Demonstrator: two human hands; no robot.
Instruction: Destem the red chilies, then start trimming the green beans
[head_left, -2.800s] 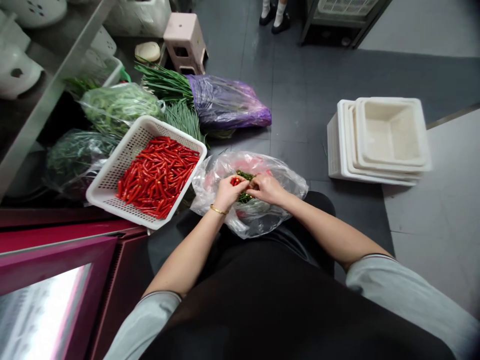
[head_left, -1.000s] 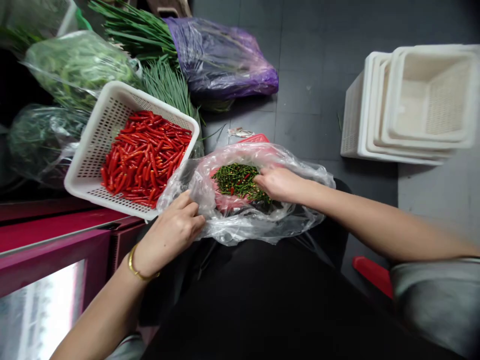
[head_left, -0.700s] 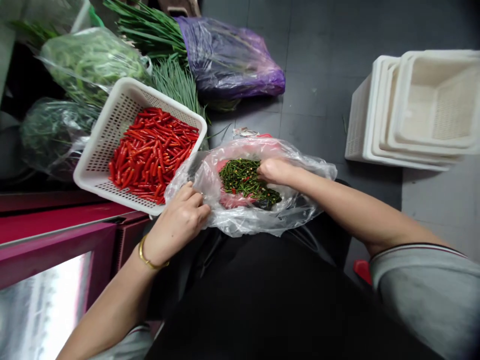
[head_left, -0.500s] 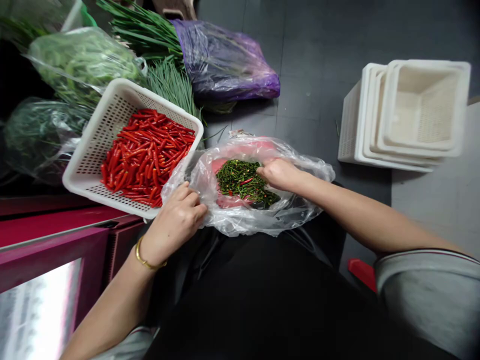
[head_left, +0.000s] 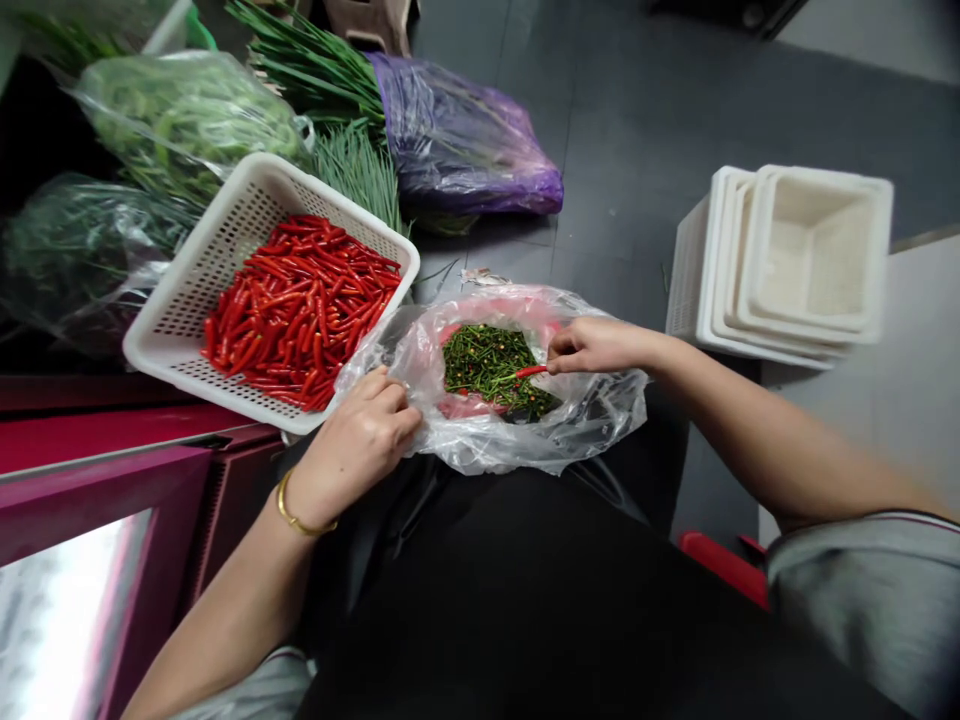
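Note:
My right hand [head_left: 589,345] pinches a red chili pepper [head_left: 531,371] by one end, and its green stem points left over the pile. Beneath lies a heap of green chili stems [head_left: 484,365], with a few red bits among them. They lie in a clear plastic bag [head_left: 480,445] spread open in front of my lap, with pink-red showing inside. My left hand [head_left: 375,422], a gold bangle at its wrist, has its fingers curled on the bag's left rim. Left of the bag, a white perforated basket [head_left: 169,335] holds many red chilies [head_left: 300,310].
Bagged green vegetables [head_left: 187,115] and long green stalks in a purple bag [head_left: 469,140] lie behind the basket. Stacked white baskets [head_left: 814,245] stand on the floor at right. A magenta-framed cabinet [head_left: 150,470] is at lower left, something red [head_left: 724,570] by my right side.
My right hand has lifted slightly and moved right from the stem pile, drawing a red chili with it. My left hand keeps its place on the bag rim. The view has shifted a little.

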